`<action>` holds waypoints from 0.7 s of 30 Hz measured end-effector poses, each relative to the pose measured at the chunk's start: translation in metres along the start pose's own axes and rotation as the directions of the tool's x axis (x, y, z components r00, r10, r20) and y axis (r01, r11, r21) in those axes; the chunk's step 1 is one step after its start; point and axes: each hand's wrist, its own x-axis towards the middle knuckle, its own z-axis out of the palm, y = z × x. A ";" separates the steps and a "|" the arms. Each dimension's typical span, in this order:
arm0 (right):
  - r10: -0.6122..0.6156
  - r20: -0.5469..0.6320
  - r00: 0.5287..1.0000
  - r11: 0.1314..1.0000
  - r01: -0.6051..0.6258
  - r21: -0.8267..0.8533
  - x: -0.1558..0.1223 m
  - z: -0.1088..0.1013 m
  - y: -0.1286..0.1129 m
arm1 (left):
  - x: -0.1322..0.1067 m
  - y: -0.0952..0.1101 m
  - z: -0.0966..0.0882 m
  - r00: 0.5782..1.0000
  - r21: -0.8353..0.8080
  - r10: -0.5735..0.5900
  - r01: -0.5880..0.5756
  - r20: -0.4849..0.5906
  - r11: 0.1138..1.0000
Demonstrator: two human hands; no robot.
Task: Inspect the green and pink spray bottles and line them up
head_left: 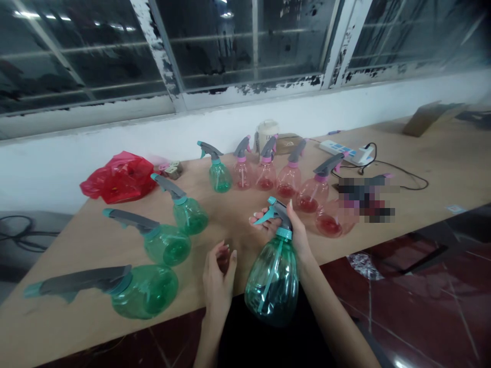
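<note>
My right hand (298,232) is closed around the grey head of a green spray bottle (272,281), with the thumb behind it and the fingers near the teal trigger. The clear green body hangs down in front of me past the table's front edge, a tube visible inside. To its left, my left hand (219,273) is held with fingers loosely curled and a gap to the thumb, nothing in it. Further left on the table stand green spray bottles (167,245), and pink spray bottles (288,180) curve along the back and right.
The wooden table (230,227) runs along a white wall below windows. A red plastic bag (120,176) lies at the back left. Toward the back right are a white power strip (347,152) with a black cable and a cardboard box (431,116). A pixelated patch hides part of the rightmost bottle.
</note>
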 end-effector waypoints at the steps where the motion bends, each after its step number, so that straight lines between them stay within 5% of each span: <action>1: 0.000 0.001 1.000 1.000 0.000 0.002 0.001 0.000 0.000 | 0.000 0.000 0.000 1.000 -0.002 0.002 -0.002 0.002 1.000; 21: -0.046 -0.088 0.995 0.998 0.042 -0.056 -0.003 0.008 -0.003 | 0.000 0.003 -0.001 0.999 -0.061 -0.035 0.035 0.001 0.998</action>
